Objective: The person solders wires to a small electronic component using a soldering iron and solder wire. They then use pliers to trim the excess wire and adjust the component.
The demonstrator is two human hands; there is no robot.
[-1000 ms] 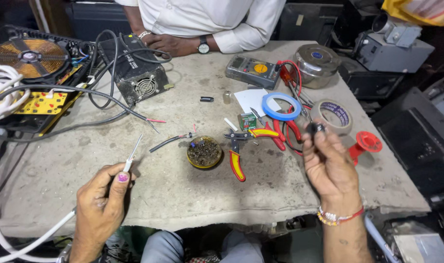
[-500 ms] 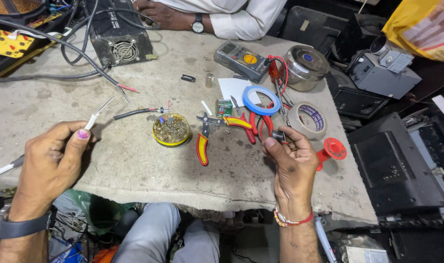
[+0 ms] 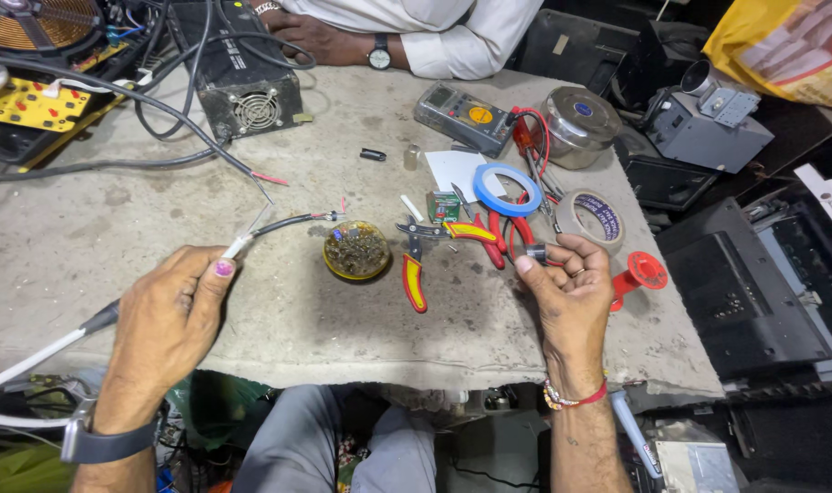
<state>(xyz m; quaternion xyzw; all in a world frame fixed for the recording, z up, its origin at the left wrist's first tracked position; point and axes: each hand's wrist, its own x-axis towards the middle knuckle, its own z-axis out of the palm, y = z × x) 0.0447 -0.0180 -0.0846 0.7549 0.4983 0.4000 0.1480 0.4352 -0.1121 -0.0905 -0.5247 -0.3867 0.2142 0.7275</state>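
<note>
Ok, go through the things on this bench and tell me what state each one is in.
Left hand: closed on a white cable.
Right hand: pinching a small black part.
Pliers: lying flat, unheld.
Blue tape: flat on bench.
Tin: open, filled with bits.
Steel container: lid on.

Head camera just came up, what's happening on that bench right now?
A person sits at a worn grey workbench. The left hand pinches a white cable with bare wire ends. The right hand holds a small dark cylindrical part at its fingertips. Pliers and a round tin lie between the hands. Another person's arm rests at the far edge.
</note>
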